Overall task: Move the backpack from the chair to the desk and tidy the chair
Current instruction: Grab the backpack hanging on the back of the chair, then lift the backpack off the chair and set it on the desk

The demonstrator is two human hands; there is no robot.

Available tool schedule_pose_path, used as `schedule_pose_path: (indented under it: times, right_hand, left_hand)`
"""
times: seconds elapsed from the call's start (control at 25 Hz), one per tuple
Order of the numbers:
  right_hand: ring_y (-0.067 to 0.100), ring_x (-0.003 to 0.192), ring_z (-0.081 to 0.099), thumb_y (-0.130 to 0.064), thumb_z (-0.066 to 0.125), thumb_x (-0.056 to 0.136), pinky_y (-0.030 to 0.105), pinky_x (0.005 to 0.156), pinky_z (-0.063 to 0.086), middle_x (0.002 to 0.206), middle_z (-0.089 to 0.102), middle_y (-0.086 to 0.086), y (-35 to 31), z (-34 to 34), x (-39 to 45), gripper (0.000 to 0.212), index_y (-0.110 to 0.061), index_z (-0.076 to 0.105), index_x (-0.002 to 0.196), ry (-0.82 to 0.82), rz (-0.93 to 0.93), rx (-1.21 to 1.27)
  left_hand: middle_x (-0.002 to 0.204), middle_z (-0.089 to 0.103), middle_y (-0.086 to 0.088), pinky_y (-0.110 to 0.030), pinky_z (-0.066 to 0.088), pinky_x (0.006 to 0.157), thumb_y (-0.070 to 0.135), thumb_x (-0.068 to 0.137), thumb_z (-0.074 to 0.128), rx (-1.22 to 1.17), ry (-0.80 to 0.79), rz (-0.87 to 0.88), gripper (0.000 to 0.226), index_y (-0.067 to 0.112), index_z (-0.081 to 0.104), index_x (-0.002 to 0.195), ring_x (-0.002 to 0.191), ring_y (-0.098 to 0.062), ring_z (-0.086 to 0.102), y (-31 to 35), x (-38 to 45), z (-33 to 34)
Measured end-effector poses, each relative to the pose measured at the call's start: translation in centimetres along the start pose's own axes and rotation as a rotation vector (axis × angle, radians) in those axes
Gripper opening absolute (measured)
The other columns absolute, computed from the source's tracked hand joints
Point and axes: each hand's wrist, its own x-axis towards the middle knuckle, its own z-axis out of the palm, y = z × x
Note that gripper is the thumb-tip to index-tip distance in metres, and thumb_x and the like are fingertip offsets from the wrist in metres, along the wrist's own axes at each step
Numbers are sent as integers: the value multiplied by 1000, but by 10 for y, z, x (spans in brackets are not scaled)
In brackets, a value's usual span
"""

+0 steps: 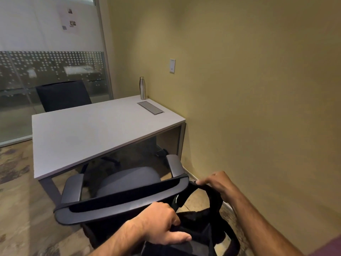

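A black backpack (pixel 199 231) hangs behind the backrest of the grey office chair (pixel 118 198), at the bottom of the view. One strap (pixel 214 196) loops over the backrest's right corner. My left hand (pixel 162 224) grips the top of the bag just behind the backrest. My right hand (pixel 215 182) pinches the strap where it meets the chair's corner. The chair's seat (pixel 129 180) faces the white desk (pixel 88 133) and holds nothing. The lower part of the bag is cut off by the frame.
A steel bottle (pixel 142 88) stands at the desk's far right corner, next to a grey cable hatch (pixel 150 107). A second dark chair (pixel 63 95) sits behind the desk by the glass partition. The yellow wall (pixel 258 108) runs close along the right.
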Motion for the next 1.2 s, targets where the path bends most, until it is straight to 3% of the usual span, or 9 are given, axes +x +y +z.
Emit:
schedule_pose_path:
  times: [0.16, 0.32, 0.4, 0.48, 0.56, 0.64, 0.84, 1.04, 1.2]
  right_hand:
    - [15, 48, 30, -26, 92, 69, 32, 52, 23, 46, 33, -8, -5, -5, 4, 61, -22, 35, 48, 48, -162, -148]
    - [15, 47, 34, -37, 81, 75, 31, 53, 27, 45, 37, -8, -15, -23, 3, 52, -17, 45, 44, 155, -318, -348]
    - [11, 35, 29, -42, 76, 84, 31, 47, 25, 33, 33, -6, -21, -38, 3, 64, -14, 45, 36, 202, -372, -381]
    - [15, 31, 27, -46, 69, 93, 33, 44, 22, 30, 32, -4, -28, -52, 2, 74, -10, 38, 37, 248, -453, -434]
    - [15, 31, 28, -47, 64, 97, 30, 41, 21, 30, 35, -5, -33, -69, 3, 73, -12, 36, 39, 255, -555, -494]
    - [12, 35, 31, -44, 61, 98, 29, 42, 25, 35, 38, -4, -36, -88, 6, 67, -14, 41, 42, 235, -661, -522]
    - [6, 48, 49, -45, 54, 95, 28, 50, 36, 51, 51, -8, -36, -122, 18, 30, -28, 52, 71, 284, -804, -423]
    - [0, 56, 57, -38, 66, 99, 19, 55, 40, 63, 60, -9, -26, -136, 39, 24, -22, 58, 83, 462, -706, -154]
    - [16, 80, 71, -46, 73, 88, 43, 73, 59, 85, 69, -5, -9, -147, 47, 25, -22, 66, 87, 426, -579, 212]
  left_hand:
    - [71, 60, -13, -49, 48, 64, 84, 87, 41, 25, -83, -33, 76, 11, 47, 66, 68, -34, 55, 11, 28, 7]
    - [72, 61, -2, -43, 50, 62, 90, 78, 48, -94, -56, -92, 73, 18, 52, 71, 71, -27, 60, 20, 57, 13]
    - [73, 58, 8, -41, 51, 62, 85, 76, 60, -317, 113, -70, 59, 27, 51, 75, 70, -17, 58, 26, 78, 8]
    - [83, 57, 12, -33, 52, 66, 70, 75, 77, -534, 458, -79, 44, 38, 49, 87, 74, -10, 56, 30, 106, -1]
    - [108, 59, 12, -22, 53, 83, 63, 66, 86, -721, 593, -156, 67, 34, 50, 115, 97, -5, 59, 33, 139, -21]
    - [119, 63, 13, -19, 49, 93, 58, 60, 91, -828, 412, -199, 80, 29, 53, 124, 109, 0, 60, 36, 169, -38]
    - [91, 81, 0, -21, 57, 78, 29, 70, 92, -1030, 56, -226, 34, 15, 79, 98, 81, -8, 75, 42, 219, -58]
    - [98, 79, -22, -29, 56, 80, 3, 79, 84, -1163, 202, -148, 22, -2, 77, 99, 82, -22, 72, 62, 243, -53]
    - [77, 69, -10, -29, 49, 66, 10, 85, 82, -1200, 343, -199, 18, -5, 72, 86, 71, -18, 62, 72, 252, -36]
